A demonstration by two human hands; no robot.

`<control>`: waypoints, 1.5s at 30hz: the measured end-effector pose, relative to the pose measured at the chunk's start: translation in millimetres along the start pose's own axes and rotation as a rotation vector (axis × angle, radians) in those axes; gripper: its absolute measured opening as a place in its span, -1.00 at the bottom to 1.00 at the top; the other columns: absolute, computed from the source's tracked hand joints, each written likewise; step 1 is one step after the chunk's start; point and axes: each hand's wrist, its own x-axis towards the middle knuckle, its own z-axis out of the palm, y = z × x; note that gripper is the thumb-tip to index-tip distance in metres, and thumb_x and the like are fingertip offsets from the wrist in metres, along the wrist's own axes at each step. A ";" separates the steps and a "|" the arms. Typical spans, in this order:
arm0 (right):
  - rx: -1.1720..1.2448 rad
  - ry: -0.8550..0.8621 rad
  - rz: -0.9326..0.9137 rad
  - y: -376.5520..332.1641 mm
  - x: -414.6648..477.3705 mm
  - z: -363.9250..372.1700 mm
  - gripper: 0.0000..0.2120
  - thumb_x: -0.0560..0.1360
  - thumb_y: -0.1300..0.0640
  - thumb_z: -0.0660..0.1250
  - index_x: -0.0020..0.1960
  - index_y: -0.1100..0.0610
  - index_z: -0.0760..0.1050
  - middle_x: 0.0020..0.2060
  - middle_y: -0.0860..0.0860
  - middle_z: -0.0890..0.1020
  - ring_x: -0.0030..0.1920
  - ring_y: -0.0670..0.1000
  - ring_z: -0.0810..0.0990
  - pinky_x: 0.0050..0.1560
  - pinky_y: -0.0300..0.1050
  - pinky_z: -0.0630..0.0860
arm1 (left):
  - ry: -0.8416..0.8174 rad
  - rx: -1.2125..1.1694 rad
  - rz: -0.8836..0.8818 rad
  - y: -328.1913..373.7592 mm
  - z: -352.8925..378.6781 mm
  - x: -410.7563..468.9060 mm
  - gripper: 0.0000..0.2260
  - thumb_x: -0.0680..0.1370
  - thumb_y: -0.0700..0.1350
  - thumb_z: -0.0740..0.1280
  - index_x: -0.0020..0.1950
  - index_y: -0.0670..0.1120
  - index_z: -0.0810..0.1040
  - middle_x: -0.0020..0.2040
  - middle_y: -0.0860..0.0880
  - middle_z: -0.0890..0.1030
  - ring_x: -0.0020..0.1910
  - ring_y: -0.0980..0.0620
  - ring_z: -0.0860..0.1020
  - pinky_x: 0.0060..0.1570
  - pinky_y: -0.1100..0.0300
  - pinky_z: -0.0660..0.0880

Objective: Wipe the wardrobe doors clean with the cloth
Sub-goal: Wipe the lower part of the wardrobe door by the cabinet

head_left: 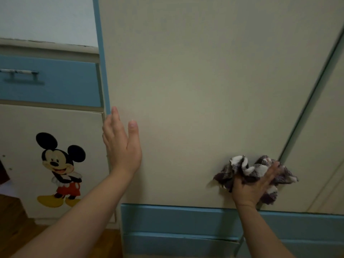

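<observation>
Left hand (122, 146) flat on wardrobe door (195, 90), fingers straight, right hand (251, 187) gripping bunched cloth (247, 170)

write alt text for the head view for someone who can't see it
A right hand presses a crumpled checked cloth against the lower part of a cream wardrobe door, near its right edge. The left hand lies open at the door's blue left edge. Left of it stands a cabinet with a cartoon mouse sticker.

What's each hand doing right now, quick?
Left hand: open, fingers straight, at the left edge of the cream wardrobe door.
Right hand: gripping the crumpled purple-and-white checked cloth against that door.
</observation>
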 end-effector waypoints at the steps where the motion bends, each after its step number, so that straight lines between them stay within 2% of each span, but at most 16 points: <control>1: -0.003 0.001 -0.007 0.7 -0.5 0.1 -0.03 0.38 -0.31 0.24 0.51 0.21 -0.11 0.50 0.17 -0.10 0.50 0.05 -0.08 0.43 0.06 -0.02 | 0.020 -0.028 -0.002 -0.9 -3.1 3.5 -0.41 0.50 0.19 -0.07 0.50 0.03 0.01 0.47 -0.09 0.12 0.44 -0.02 0.11 0.29 0.15 0.02; 5: -0.043 -0.033 0.030 0.2 -18.3 5.3 -0.01 0.33 -0.23 0.25 0.51 0.17 -0.19 0.49 0.18 -0.14 0.48 -0.03 -0.16 0.44 0.14 -0.05 | 0.070 -0.138 -0.033 -3.2 -10.3 14.0 -0.44 0.52 0.19 -0.08 0.48 0.00 0.09 0.42 0.01 0.22 0.26 0.27 0.14 0.23 0.27 0.05; 9: -0.122 -0.159 -0.012 -0.7 -69.1 16.7 -0.02 0.29 -0.11 0.30 0.51 0.08 -0.20 0.45 0.30 -0.05 0.45 0.27 -0.07 0.34 0.38 0.03 | 0.053 -0.146 -0.003 -6.3 -10.1 10.0 -0.45 0.52 0.18 -0.08 0.48 0.00 0.11 0.34 0.12 0.23 0.24 0.31 0.15 0.23 0.34 0.07; 12: -0.385 -0.399 -0.161 1.9 -101.5 24.7 0.02 0.13 0.03 0.54 0.44 0.31 0.12 0.33 0.52 0.14 0.31 0.55 0.11 0.05 0.53 0.27 | 0.039 -0.188 -0.005 -10.0 -14.9 11.7 -0.46 0.53 0.18 -0.06 0.47 0.01 0.14 0.28 0.21 0.22 0.25 0.35 0.18 0.14 0.51 0.09; 15: -0.531 -0.601 -0.253 -5.6 -121.9 33.3 0.14 -0.16 0.04 0.68 0.33 0.25 0.26 0.23 0.53 0.33 0.24 0.53 0.26 -0.16 0.52 0.38 | 0.014 -0.198 -0.013 -13.1 -19.4 13.0 -0.47 0.53 0.20 -0.05 0.46 0.04 0.16 0.31 0.20 0.25 0.30 0.25 0.24 0.24 0.32 0.15; 18: -0.592 -0.589 -0.495 -28.3 -129.3 47.9 0.11 -0.06 -0.04 0.61 0.38 0.08 0.17 0.34 0.37 0.26 0.26 0.41 0.33 -0.24 0.42 0.46 | -0.003 -0.213 -0.010 -14.0 -22.1 10.9 -0.46 0.52 0.21 -0.05 0.45 0.03 0.17 0.38 0.10 0.30 0.33 0.19 0.28 0.31 0.19 0.20; 20: -0.493 -0.547 -0.715 -53.5 -132.9 60.0 -0.15 0.23 -0.07 0.35 0.44 -0.04 0.08 0.49 0.19 -0.03 0.34 0.27 0.20 -0.15 0.40 0.47 | -0.009 -0.220 -0.013 -13.5 -23.4 9.5 -0.46 0.52 0.21 -0.05 0.45 0.02 0.18 0.41 0.03 0.30 0.36 0.15 0.27 0.37 0.11 0.20; 22: -0.420 -0.549 -0.897 -76.2 -135.4 75.4 -0.29 0.32 -0.06 0.18 0.47 -0.09 0.14 0.51 0.09 -0.16 0.42 0.15 0.12 0.07 0.44 0.35 | -0.013 -0.231 -0.022 -11.5 -24.0 9.1 -0.46 0.52 0.21 -0.05 0.44 0.02 0.19 0.41 0.01 0.30 0.38 0.13 0.27 0.39 0.05 0.19; 25: -0.455 -0.561 -1.108 -99.8 -132.0 94.6 -0.21 0.30 -0.10 0.38 0.45 -0.12 0.13 0.50 0.04 -0.26 0.50 0.10 -0.18 0.35 0.36 -0.14 | -0.013 -0.243 -0.026 -7.7 -25.4 8.6 -0.47 0.52 0.21 -0.05 0.44 0.01 0.20 0.41 0.01 0.32 0.37 0.12 0.28 0.38 0.06 0.21; 27: -0.496 -0.568 -1.163 -108.1 -123.3 99.5 -0.13 0.28 -0.11 0.44 0.46 -0.12 0.06 0.52 0.01 -0.18 0.49 0.09 -0.21 0.35 0.31 -0.29 | -0.011 -0.232 -0.010 -8.0 -25.5 8.3 -0.47 0.52 0.20 -0.05 0.44 0.00 0.21 0.39 0.07 0.30 0.34 0.18 0.27 0.33 0.22 0.20; 30: -0.411 -0.529 -1.229 -108.8 -108.7 98.8 -0.17 0.26 -0.05 0.48 0.44 -0.09 0.20 0.48 -0.04 0.08 0.47 0.06 0.06 0.41 0.23 -0.25 | -0.009 -0.199 0.010 -9.3 -22.9 6.6 -0.47 0.52 0.19 -0.05 0.43 0.00 0.22 0.28 0.18 0.28 0.19 0.40 0.25 0.08 0.61 0.12; 33: -0.256 -0.520 -1.114 -97.7 -91.8 90.0 -0.30 0.30 0.07 0.44 0.40 -0.06 0.29 0.47 -0.05 0.15 0.42 0.06 0.15 0.37 0.22 0.04 | 0.006 -0.195 0.002 -8.7 -21.3 6.6 -0.48 0.53 0.18 -0.05 0.43 -0.01 0.23 0.26 0.19 0.28 0.19 0.38 0.24 0.03 0.64 0.09; 37: -0.288 -0.431 -0.945 -71.4 -58.2 64.7 -0.46 0.45 -0.10 0.15 0.41 -0.06 0.19 0.52 -0.09 -0.12 0.50 0.02 -0.12 0.30 0.38 0.13 | 0.027 -0.193 -0.002 -8.5 -19.9 8.4 -0.50 0.54 0.17 -0.05 0.42 0.00 0.24 0.27 0.15 0.30 0.22 0.30 0.25 0.06 0.54 0.11; 41: -0.436 -0.216 -0.680 -51.1 -9.0 34.3 -0.24 0.31 -0.25 0.15 0.43 0.05 0.16 0.50 0.15 0.03 0.49 0.16 -0.10 0.24 0.50 -0.09 | 0.030 -0.097 0.034 -5.6 -15.2 6.3 -0.49 0.53 0.21 -0.08 0.44 0.05 0.20 0.26 0.11 0.28 0.13 0.34 0.22 0.05 0.48 0.13; 43: -0.448 -0.119 -0.467 -49.2 13.3 21.3 -0.15 0.26 -0.24 0.15 0.45 0.15 0.16 0.45 0.26 0.12 0.45 0.29 0.01 0.21 0.54 -0.11 | 0.033 -0.081 0.023 -4.4 -14.3 8.3 -0.47 0.52 0.23 -0.09 0.45 0.08 0.17 0.30 0.05 0.28 0.16 0.26 0.22 0.14 0.28 0.16; 45: -0.332 -0.010 -0.193 -53.1 33.1 13.5 -0.07 0.26 -0.26 0.18 0.49 0.18 0.04 0.46 0.26 0.06 0.45 0.32 0.00 0.24 0.52 -0.13 | 0.048 -0.082 0.007 -2.6 -14.3 10.9 -0.46 0.52 0.22 -0.09 0.46 0.07 0.16 0.36 -0.01 0.28 0.21 0.21 0.23 0.17 0.22 0.13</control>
